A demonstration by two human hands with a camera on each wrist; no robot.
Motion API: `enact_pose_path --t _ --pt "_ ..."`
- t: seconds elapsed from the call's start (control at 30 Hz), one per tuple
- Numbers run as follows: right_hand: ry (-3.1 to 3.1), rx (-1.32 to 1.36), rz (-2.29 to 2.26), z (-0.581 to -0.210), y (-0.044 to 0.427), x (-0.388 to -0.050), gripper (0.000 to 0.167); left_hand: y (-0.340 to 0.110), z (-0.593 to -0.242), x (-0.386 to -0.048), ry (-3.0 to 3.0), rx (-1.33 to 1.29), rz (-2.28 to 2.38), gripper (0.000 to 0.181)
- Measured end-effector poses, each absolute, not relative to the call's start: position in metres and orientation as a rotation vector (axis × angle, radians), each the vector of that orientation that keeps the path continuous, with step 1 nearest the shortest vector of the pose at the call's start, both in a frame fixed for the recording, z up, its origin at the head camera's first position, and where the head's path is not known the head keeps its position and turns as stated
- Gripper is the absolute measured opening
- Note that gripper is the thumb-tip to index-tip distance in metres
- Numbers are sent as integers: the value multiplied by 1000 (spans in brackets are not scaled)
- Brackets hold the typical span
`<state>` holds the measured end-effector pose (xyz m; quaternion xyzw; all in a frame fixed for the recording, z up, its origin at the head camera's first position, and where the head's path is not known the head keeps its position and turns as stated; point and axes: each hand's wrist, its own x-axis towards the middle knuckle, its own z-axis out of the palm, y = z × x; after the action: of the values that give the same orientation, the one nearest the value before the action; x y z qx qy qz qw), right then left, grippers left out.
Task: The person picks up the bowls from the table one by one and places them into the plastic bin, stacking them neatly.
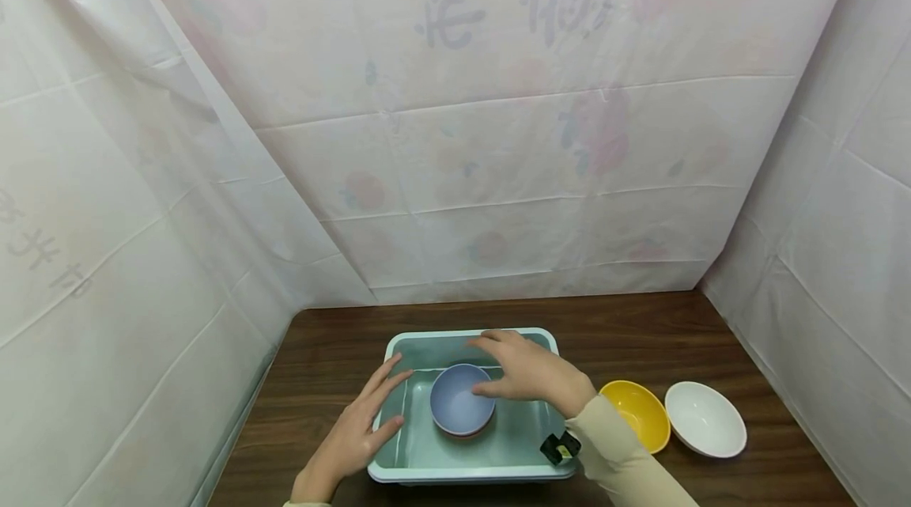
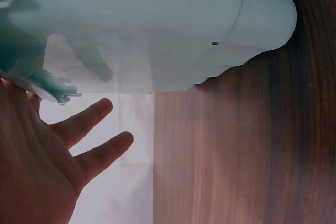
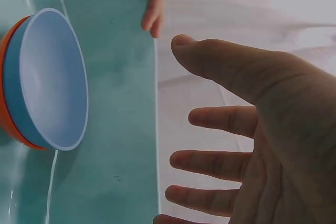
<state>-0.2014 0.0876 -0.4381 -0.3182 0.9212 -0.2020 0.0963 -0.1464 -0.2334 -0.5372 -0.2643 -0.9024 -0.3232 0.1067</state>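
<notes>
From where I stand, the blue bowl (image 1: 459,404) sits near the middle of the green tub (image 1: 519,440), nested in an orange bowl (image 3: 6,121) whose lip peeks out beneath it. Tub floor shows on every side of the pair, so the stack stands off the walls.

The left hand (image 1: 349,434) is spread wide at the tub's left rim, fingers straight and fanned, gripping nothing (whether a finger brushes that rim, I can't tell). The right hand (image 1: 528,372) reaches over the tub from the right, thumb well away from the straight fingers, and it too holds nothing; the right wrist view shows a gap between it and the blue bowl.

Outside the tub's right edge, the yellow bowl (image 1: 638,414) and the white bowl (image 1: 704,418) sit side by side on the dark wooden bench (image 1: 323,368), their rims so close I can't say whether they touch. The right sleeve (image 1: 626,455) passes just by the yellow one. Behind the tub's far rim runs a strip of wood, ending at a hanging printed sheet (image 1: 498,135).
</notes>
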Motion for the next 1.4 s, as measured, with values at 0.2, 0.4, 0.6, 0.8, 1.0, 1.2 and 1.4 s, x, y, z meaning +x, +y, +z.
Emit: enact_pose_path --t 0.2,0.4,0.6,0.8,1.0,1.2,1.4 --pt "2728 -915 -703 -438 95 -200 72 -235 -535 -146 -2672 -756 -946 58" --pt "2728 -888 -783 -438 103 -197 70 -234 -536 -146 -2675 -747 -941 57" --pt "2742 -844 -836 -437 111 -192 70 -234 -536 -145 -2673 -733 -964 57" --pt "2764 -780 -851 -433 120 -189 69 -237 -537 -147 -2659 -742 -964 60" --pt "2791 -725 -858 -432 130 -187 68 -238 -535 -149 -2621 -798 -981 61" --pt "2823 -671 -851 -431 142 -185 68 -238 -532 -150 -2608 -825 -978 61" --pt "2836 -671 -847 -435 150 -187 69 -241 -529 -151 -2634 -833 -948 65"
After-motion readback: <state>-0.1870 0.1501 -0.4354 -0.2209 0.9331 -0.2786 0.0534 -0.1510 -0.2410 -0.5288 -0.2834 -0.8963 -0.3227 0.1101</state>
